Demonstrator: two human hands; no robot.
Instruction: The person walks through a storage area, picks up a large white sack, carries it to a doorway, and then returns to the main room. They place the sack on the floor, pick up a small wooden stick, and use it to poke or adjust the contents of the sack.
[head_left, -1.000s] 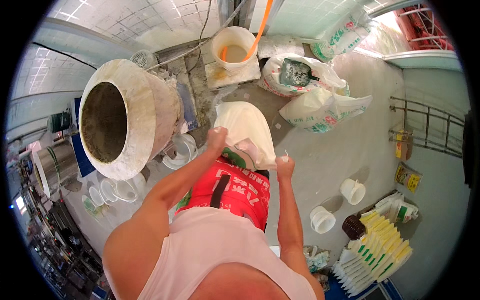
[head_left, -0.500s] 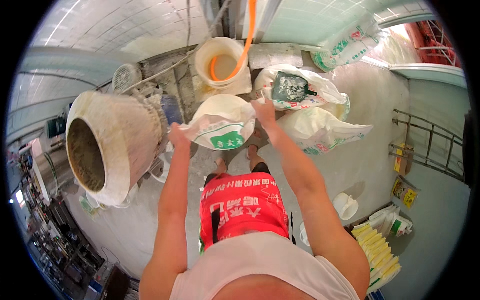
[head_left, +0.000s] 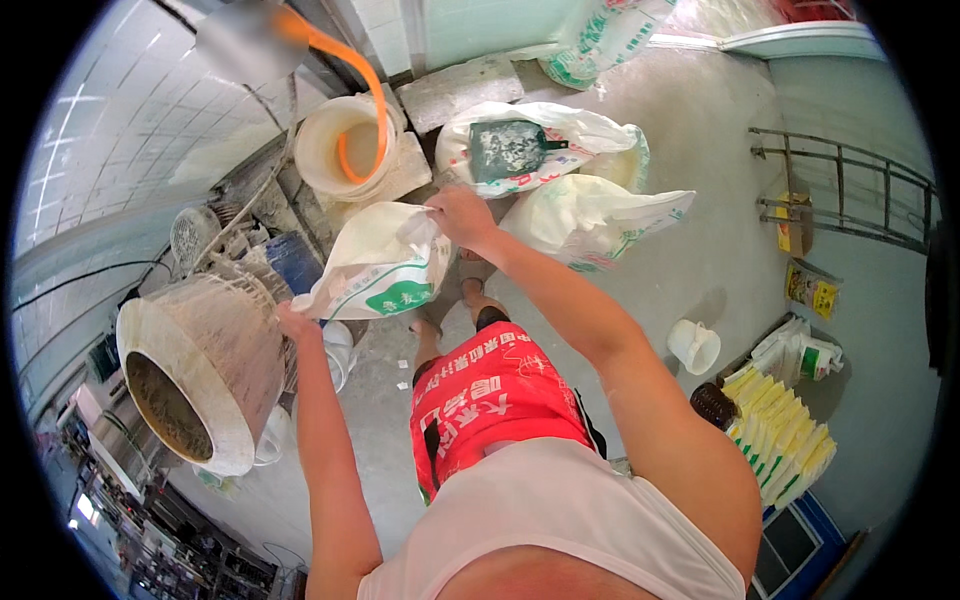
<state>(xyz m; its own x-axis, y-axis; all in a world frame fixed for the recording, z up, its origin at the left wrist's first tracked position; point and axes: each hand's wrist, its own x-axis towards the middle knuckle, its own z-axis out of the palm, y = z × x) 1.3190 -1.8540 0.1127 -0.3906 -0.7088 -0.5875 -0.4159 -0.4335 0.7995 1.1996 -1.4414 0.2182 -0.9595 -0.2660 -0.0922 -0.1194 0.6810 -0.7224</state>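
Observation:
A white woven sack (head_left: 350, 250) with a green printed patch is in front of me. My left hand (head_left: 297, 322) is closed on its lower left corner, beside the drum mixer (head_left: 215, 375). The sack's upper right edge is in the grip of my right hand (head_left: 462, 215), close to two other white sacks. The farther open sack (head_left: 590, 130) has a dark green scoop (head_left: 505, 150) dusted with white powder lying on it. The nearer sack (head_left: 575, 220) has its top spread to the right. How full my sack is cannot be made out.
Behind my sack stands a white bucket (head_left: 335, 150) with an orange hose (head_left: 375, 80) hanging into it. A blue motor-like part (head_left: 292, 262) sits by the mixer. To the right are a small white pail (head_left: 693, 345), stacked yellow packages (head_left: 780, 435) and a metal rack (head_left: 845, 195).
The view has turned, so bucket, mixer and sacks sit farther left in the picture. Both hands keep hold of the sack; it now slants, its left corner lower.

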